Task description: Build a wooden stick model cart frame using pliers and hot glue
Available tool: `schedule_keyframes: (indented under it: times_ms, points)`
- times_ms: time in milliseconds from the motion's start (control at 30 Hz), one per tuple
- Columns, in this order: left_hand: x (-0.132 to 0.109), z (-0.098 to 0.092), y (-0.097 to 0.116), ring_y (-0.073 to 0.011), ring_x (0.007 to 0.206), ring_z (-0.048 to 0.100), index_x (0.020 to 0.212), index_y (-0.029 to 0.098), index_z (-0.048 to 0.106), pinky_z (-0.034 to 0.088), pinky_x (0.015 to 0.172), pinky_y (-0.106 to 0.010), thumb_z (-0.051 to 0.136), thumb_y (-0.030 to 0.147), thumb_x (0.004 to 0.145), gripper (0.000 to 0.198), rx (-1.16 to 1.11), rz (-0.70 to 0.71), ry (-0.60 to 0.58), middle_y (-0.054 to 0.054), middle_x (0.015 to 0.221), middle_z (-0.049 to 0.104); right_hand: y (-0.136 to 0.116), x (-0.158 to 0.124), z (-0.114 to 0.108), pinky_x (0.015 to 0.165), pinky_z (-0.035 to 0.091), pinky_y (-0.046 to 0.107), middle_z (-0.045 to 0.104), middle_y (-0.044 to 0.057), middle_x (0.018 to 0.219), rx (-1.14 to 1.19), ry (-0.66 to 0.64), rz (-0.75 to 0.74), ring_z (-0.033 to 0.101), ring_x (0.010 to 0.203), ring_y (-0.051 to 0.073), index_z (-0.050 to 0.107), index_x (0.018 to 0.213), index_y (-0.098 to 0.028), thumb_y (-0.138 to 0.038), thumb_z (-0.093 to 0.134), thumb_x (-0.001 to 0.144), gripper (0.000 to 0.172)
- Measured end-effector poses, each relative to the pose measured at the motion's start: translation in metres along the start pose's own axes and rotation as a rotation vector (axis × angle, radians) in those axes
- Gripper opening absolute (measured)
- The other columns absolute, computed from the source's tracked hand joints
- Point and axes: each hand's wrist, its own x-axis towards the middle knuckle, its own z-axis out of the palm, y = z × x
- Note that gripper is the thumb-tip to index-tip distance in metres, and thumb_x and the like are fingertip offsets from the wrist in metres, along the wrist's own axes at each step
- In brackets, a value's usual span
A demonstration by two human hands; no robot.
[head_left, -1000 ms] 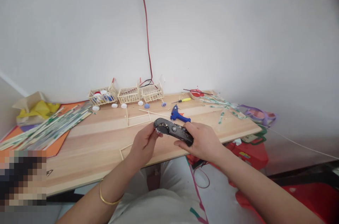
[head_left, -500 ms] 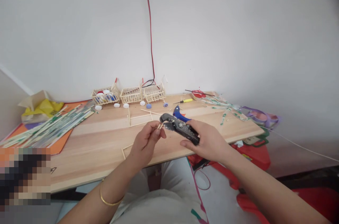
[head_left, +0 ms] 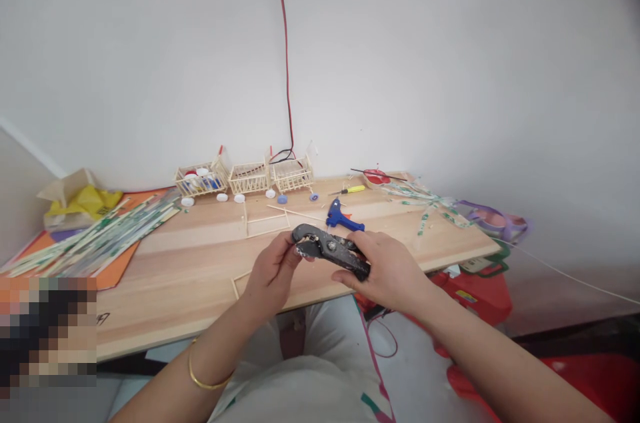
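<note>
My right hand [head_left: 387,273] grips the handles of dark grey cutting pliers [head_left: 327,248] above the near edge of the wooden board [head_left: 200,263]. The plier jaws point left and meet the fingertips of my left hand [head_left: 273,271]. My left fingers are pinched at the jaws, apparently on a small piece of thin wooden stick that is mostly hidden. A gold bangle [head_left: 203,376] is on my left wrist.
On the board lie a blue glue gun [head_left: 340,217], a stick frame [head_left: 265,221], a yellow screwdriver [head_left: 350,190] and three small stick baskets [head_left: 247,177] with bottle caps. A bundle of wrapped sticks [head_left: 95,239] lies at the left. A red and black cable [head_left: 286,56] hangs on the wall.
The pliers drew slightly away from my left fingers, showing a short stick piece, then returned so the jaws are at my left fingertips again.
</note>
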Motion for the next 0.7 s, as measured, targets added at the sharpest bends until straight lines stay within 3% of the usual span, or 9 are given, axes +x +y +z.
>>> schedule_keyframes:
  times_ms: [167, 400, 700]
  points:
    - [0.0009, -0.0024, 0.0026, -0.0133, 0.077, 0.054, 0.089, 0.018, 0.055, 0.043, 0.072, -0.025, 0.04, 0.027, 0.092, 0.018, 0.048, 0.049, -0.002, -0.003, 0.082, 0.059, -0.0009, 0.0005, -0.0001, 0.06, 0.035, 0.028, 0.061, 0.005, 0.077, -0.001, -0.026, 0.004, 0.058, 0.073, 0.021, 0.05, 0.081, -0.021, -0.057, 0.055, 0.076, 0.037]
    - [-0.0014, 0.0, 0.004, -0.0153, 0.088, 0.057, 0.103, 0.019, 0.055, 0.044, 0.079, -0.026, 0.041, 0.02, 0.091, 0.019, 0.144, 0.135, 0.098, -0.005, 0.096, 0.063, -0.0032, -0.0005, 0.0013, 0.061, 0.035, 0.028, 0.06, 0.005, 0.076, -0.026, 0.005, -0.008, 0.058, 0.073, 0.021, 0.048, 0.08, -0.02, -0.057, 0.055, 0.077, 0.037]
    - [-0.001, -0.0015, 0.0036, -0.0147, 0.078, 0.059, 0.096, 0.019, 0.053, 0.044, 0.069, -0.024, 0.037, 0.017, 0.091, 0.017, 0.291, 0.231, 0.144, -0.003, 0.084, 0.062, -0.0045, 0.0018, 0.0007, 0.062, 0.036, 0.028, 0.06, 0.005, 0.079, -0.01, 0.013, -0.04, 0.057, 0.074, 0.02, 0.049, 0.082, -0.02, -0.054, 0.055, 0.078, 0.035]
